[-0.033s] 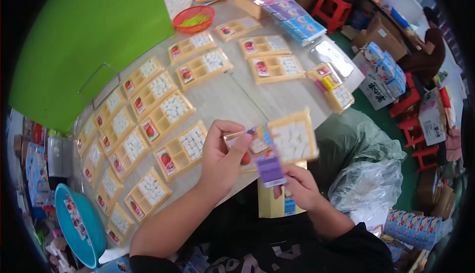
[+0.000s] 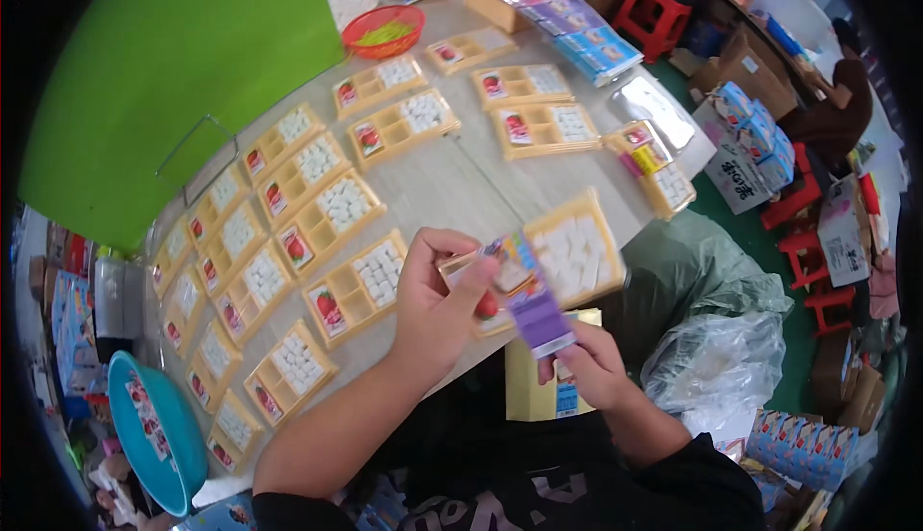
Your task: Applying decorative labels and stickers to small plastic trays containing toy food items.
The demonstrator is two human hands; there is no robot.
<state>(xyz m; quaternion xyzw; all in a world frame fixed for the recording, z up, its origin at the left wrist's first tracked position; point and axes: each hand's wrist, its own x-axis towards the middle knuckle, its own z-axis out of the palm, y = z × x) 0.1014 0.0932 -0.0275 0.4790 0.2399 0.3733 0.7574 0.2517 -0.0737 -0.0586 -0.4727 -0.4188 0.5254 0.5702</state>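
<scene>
The held tray (image 2: 582,254) and purple card (image 2: 535,302) slant more now.

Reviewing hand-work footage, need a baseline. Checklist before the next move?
1. Left hand gripping tray: ok, thumb on top.
2. Right hand on printed strip: ok, fingers at its purple end.
3. Strip within tray's outline: not ok, purple end juts past the near edge.
4. White pieces inside tray: ok, as far as visible.
5. Tray's underside: cannot tell, hidden.
</scene>
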